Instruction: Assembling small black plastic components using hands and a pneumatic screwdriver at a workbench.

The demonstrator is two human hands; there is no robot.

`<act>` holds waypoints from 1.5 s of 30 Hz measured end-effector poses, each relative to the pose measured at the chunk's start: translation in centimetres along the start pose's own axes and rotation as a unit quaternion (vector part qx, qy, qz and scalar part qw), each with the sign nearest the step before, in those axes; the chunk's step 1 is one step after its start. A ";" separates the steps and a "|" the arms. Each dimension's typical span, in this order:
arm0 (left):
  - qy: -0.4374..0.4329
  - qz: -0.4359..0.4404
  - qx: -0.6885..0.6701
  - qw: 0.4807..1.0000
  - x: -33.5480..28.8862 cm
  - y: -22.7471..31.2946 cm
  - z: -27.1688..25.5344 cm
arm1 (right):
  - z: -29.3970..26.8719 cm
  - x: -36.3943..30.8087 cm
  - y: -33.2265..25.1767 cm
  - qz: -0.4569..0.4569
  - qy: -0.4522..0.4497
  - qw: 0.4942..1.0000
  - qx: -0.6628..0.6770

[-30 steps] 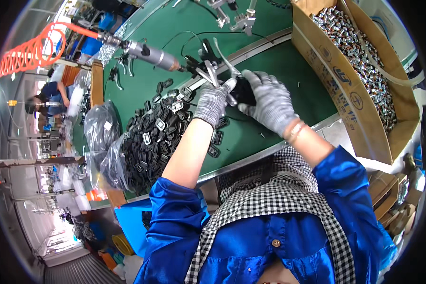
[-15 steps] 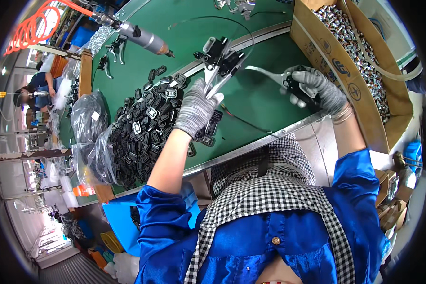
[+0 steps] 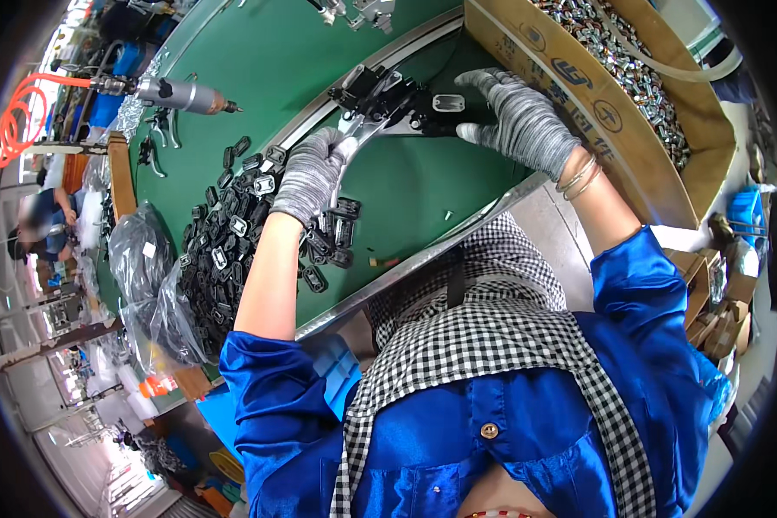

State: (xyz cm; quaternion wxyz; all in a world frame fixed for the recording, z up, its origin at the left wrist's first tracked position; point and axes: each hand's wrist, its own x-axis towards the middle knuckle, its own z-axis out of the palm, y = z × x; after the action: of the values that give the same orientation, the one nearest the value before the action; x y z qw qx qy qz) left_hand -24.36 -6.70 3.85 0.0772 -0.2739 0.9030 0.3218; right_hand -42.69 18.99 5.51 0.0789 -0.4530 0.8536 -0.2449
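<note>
My left hand (image 3: 309,177), in a grey knit glove, is closed around the silver blades of several brake levers (image 3: 373,93). Their black bodies point away from me, bunched above my fingers. Just right of the bunch is another brake lever (image 3: 430,126) with a black body, its blade reaching toward my left hand. Beside that body shows a small oblong cover (image 3: 448,104) with a pale face. My right hand (image 3: 527,123), gloved too, is open, fingers and thumb spread beside this lever with nothing in the grasp.
Black oblong covers (image 3: 224,250) are heaped left of my left hand, by a clear plastic bag (image 3: 147,268). A pneumatic screwdriver (image 3: 190,96) hangs from an orange coiled hose (image 3: 26,121) at the far left. A cardboard box (image 3: 578,95) of small metal parts stands right. A screw (image 3: 448,214) lies on the green bench (image 3: 432,186).
My right hand has let go of the brake lever, which now sits against the bunch in my left hand. My left hand keeps its grip. The whole view has shifted.
</note>
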 end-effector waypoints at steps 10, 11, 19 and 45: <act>-0.126 -0.063 -0.336 0.931 -0.5 1.9 -5.1 | 2.8 2.2 1.4 -0.024 -0.032 0.999 0.032; -0.125 -0.065 -0.336 0.931 -0.4 1.3 -5.1 | 2.9 2.0 1.9 -0.058 -0.013 0.997 0.042; -0.255 -0.051 -0.584 0.769 2.2 -2.8 -3.6 | 0.3 1.4 2.3 -0.073 -0.068 0.984 0.146; 0.023 0.112 -0.210 0.971 1.6 -1.8 -2.1 | 0.6 9.8 1.9 -0.143 -0.117 0.979 0.088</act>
State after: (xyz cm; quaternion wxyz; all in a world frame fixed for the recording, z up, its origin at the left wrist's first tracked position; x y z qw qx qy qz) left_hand -24.68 -9.87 4.01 -0.0390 -0.1882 0.8416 0.5047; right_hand -49.48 11.74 4.95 0.1822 -0.5876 0.7396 -0.2732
